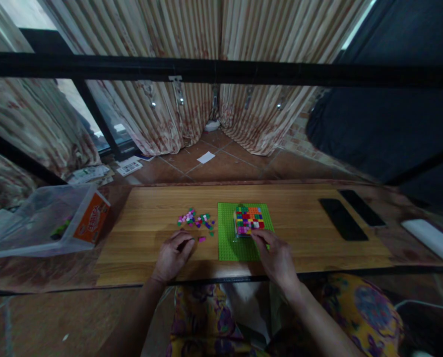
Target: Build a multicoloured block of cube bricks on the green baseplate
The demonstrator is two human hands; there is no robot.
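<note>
A green studded baseplate (226, 248) lies on the wooden board, bearing a block of many-coloured toy bricks (248, 218). My right hand (277, 255) reaches over the plate's right side, its thumb and fingertips pinched together at the front right corner of the block. Whatever is between those fingertips is too small to make out. My left hand (173, 253) rests on the board left of the plate, fingers curled together near a magenta brick (202, 239). If it holds a piece, the fingers hide most of it. Beyond it lies a scatter of small loose bricks (191, 217), pink, green, purple and blue.
At the left stands a clear plastic box (38, 243) with an orange label and a few green pieces inside. Two dark flat slabs (343, 220) lie on the right of the wooden board (132, 258). A white oblong object (431, 240) sits farther right. A black rail (221, 73) crosses behind.
</note>
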